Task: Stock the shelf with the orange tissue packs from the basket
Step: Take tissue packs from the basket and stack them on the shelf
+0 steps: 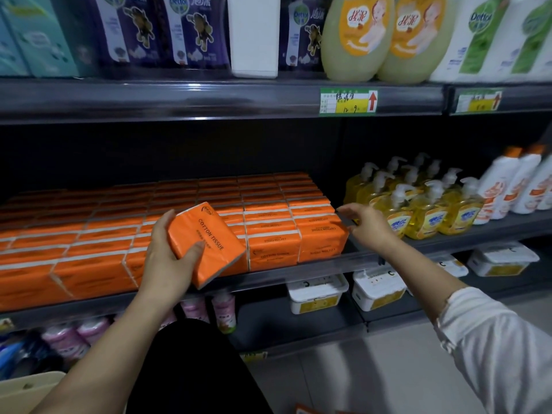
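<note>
Left hand: my left hand [170, 252] grips one orange tissue pack [209, 243], thumb pressed across its printed face, fingers curled round the far edge.
Held pack: tilted, its "COTTON TISSUE" print running slantwise; it sits in front of the shelf [298, 273] lip, overlapping the stocked rows behind it.
Right hand: my right hand [367, 222] reaches to the right end of the rows, fingers stretched out and holding nothing; the fingertips are at the top corner of the last stack, and I cannot tell whether they touch it.
Stocked packs: the orange rows [268, 231] fill the shelf from the left edge to the gap beside the soap, stacked several deep.
Neighbours: yellow pump bottles [424, 210] stand just right of the rows, beyond my right hand.
Basket: a pale basket [27, 389] rim shows at the lower left, under my left forearm; its contents are out of sight.
Below: white tubs [316, 294] sit on the next shelf down.
</note>
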The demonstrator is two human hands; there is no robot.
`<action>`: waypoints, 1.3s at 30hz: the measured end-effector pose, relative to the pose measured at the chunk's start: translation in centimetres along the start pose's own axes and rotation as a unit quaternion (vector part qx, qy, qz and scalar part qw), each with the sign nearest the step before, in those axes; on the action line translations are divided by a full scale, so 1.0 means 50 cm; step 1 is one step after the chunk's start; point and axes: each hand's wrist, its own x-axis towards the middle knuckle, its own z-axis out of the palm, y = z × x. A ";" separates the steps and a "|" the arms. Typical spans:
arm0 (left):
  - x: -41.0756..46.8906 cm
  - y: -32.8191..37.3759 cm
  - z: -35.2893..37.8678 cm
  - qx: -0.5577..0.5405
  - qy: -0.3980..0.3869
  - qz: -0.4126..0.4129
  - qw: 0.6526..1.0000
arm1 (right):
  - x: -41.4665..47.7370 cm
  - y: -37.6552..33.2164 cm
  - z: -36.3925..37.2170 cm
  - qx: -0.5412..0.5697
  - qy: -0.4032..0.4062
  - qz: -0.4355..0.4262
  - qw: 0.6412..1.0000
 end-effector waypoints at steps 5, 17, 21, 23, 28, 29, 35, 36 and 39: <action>-0.006 0.005 0.002 -0.010 0.005 -0.005 1.000 | 0.002 0.026 0.021 -0.002 -0.027 0.018 0.999; -0.013 0.010 0.011 -0.006 -0.010 -0.018 1.000 | 0.017 -0.027 0.082 -0.122 -0.090 -0.085 0.985; -0.016 0.013 0.013 -0.006 -0.013 -0.025 1.000 | 0.016 -0.073 0.152 -0.148 -0.069 -0.159 0.974; -0.018 0.016 0.012 0.002 -0.007 -0.022 1.000 | 0.015 -0.078 0.180 -0.148 -0.040 -0.163 0.975; -0.023 0.022 0.010 0.010 0.001 -0.015 1.000 | 0.019 -0.067 0.199 -0.099 -0.020 -0.149 0.984; -0.024 0.019 0.009 0.010 0.001 -0.015 1.000 | 0.018 -0.065 0.195 -0.092 -0.031 -0.153 0.984; -0.026 0.012 0.010 0.028 -0.006 -0.014 0.999 | 0.015 -0.018 0.130 -0.092 -0.018 -0.121 0.988; -0.025 0.009 0.010 0.029 -0.007 -0.016 0.999 | 0.016 -0.005 0.118 -0.112 -0.015 -0.101 0.989; -0.019 -0.003 0.014 0.035 -0.008 -0.029 0.999 | 0.013 0.025 0.102 -0.152 -0.038 -0.054 0.986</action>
